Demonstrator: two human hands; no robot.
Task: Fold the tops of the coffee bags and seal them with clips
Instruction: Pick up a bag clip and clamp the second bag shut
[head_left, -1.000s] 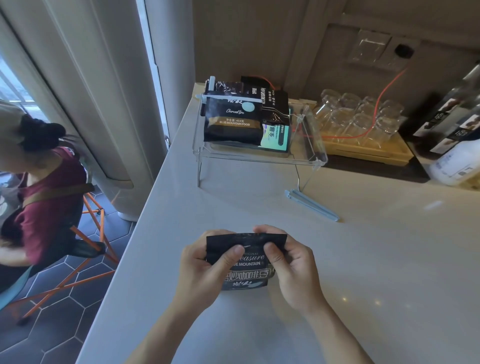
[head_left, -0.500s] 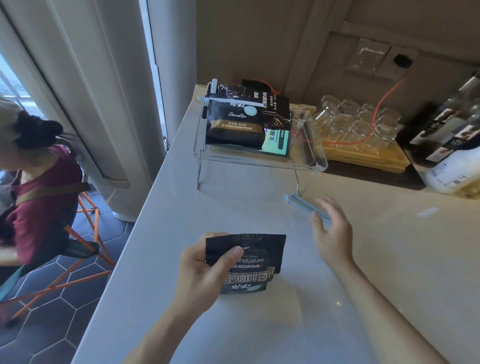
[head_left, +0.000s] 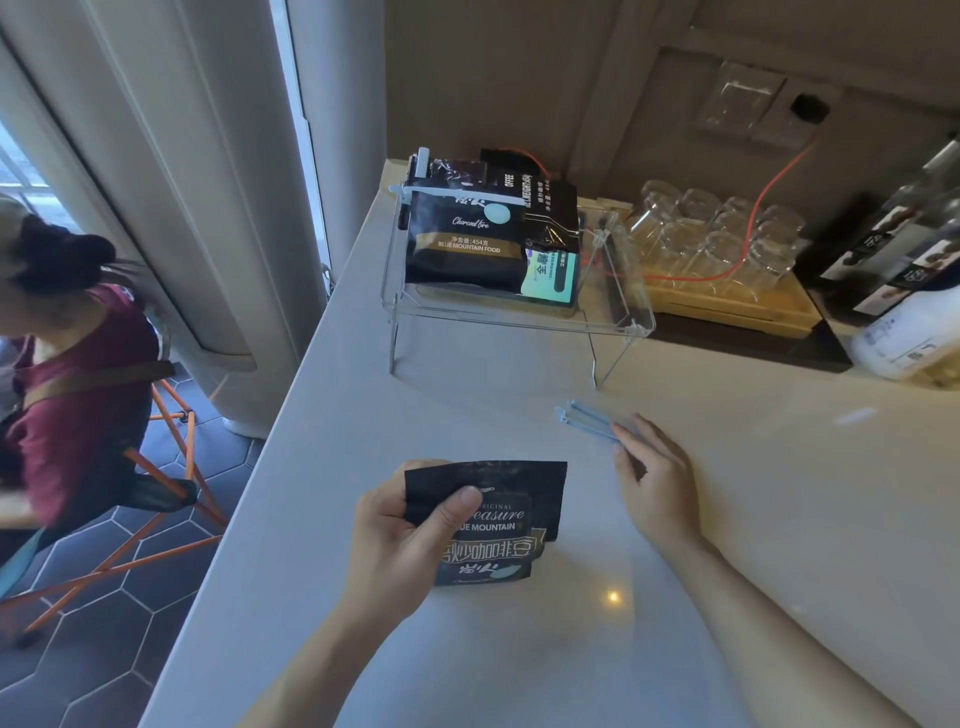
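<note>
Both arms are bare as far as the picture shows; no sleeve, watch or ring is seen. The left hand (head_left: 402, 540) and the right hand (head_left: 655, 483) have short, plain nails without polish.

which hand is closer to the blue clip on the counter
Right. The right hand has its fingertips touching the blue clip, while the left hand holds the coffee bag nearer the person.

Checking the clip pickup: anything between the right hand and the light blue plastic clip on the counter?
Nothing visible. The right hand already has its fingertips at the near end of the light blue plastic clip; bare pale counter around it.
</note>
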